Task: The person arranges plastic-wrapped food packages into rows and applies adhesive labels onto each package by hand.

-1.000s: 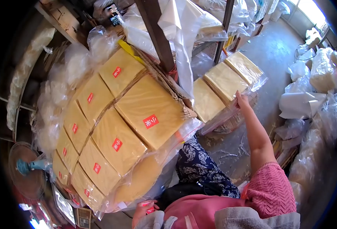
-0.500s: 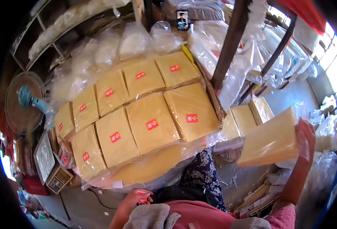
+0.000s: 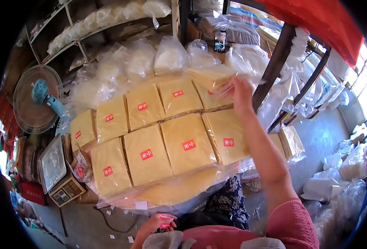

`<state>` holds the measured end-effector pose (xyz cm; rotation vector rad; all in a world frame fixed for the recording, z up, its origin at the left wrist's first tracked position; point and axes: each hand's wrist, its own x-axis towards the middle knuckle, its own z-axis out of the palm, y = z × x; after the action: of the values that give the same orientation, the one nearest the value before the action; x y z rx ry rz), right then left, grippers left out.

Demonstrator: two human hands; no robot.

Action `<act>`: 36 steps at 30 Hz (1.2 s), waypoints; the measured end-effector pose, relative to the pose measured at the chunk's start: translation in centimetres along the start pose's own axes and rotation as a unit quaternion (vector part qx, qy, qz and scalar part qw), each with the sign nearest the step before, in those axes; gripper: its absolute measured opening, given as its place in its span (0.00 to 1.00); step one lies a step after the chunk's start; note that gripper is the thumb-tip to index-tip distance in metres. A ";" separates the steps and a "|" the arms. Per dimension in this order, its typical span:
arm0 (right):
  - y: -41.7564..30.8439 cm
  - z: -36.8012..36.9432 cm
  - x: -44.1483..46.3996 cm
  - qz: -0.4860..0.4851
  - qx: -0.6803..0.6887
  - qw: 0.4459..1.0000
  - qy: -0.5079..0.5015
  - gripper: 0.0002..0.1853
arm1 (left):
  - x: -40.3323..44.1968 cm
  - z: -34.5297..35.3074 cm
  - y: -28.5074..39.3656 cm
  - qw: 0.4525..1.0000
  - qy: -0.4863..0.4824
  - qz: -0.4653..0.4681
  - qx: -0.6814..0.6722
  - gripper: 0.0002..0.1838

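Observation:
Over the back right of the table, my right hand [image 3: 239, 92] grips the end of a clear-wrapped yellow pack [image 3: 210, 79], which is tilted and partly blurred. Beneath it are two rows of yellow packs [image 3: 187, 143] in clear film, each with a red label [image 3: 189, 144]. Low in the view, near the table's front edge, my left hand [image 3: 160, 223] is closed around red labels [image 3: 165, 222]. A bare yellow surface [image 3: 179, 186] under clear film shows in front of the packs.
A fan [image 3: 38, 97] stands at the left, beside a scale [image 3: 59, 174]. Filled clear bags [image 3: 138, 58] line the back, with a phone [image 3: 219, 41] near them. A dark post [image 3: 277, 62] rises right of my right hand. More yellow packs [image 3: 292, 141] lie at the right.
My right hand has carried the yellow pack from the stack at the right, leftward and over the back row on the table. The view has turned right-to-left. My left hand still holds the labels.

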<state>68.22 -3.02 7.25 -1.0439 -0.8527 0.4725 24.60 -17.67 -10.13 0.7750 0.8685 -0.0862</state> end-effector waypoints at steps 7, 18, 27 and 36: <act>9.9 -2.3 -0.9 0.250 -0.034 0.966 0.051 0.17 | 0.5 -1.0 -0.5 1.000 -0.014 -0.015 -0.020 0.19; 4.7 -4.0 -6.0 0.322 -0.006 0.947 -0.011 0.11 | 0.2 -0.2 -0.3 1.000 0.011 -0.013 -0.014 0.18; 4.2 -28.7 -20.6 0.334 -0.056 0.914 0.225 0.14 | 1.0 0.8 0.8 0.997 0.041 -0.064 -0.014 0.16; 13.2 -37.2 -22.3 0.569 -0.204 0.732 0.315 0.25 | 1.6 2.6 2.5 0.989 0.100 -0.102 0.032 0.15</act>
<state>85.12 -33.35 -21.81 -1.9625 0.4441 0.8827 28.29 -17.16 -8.84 0.7619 1.1400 -0.2209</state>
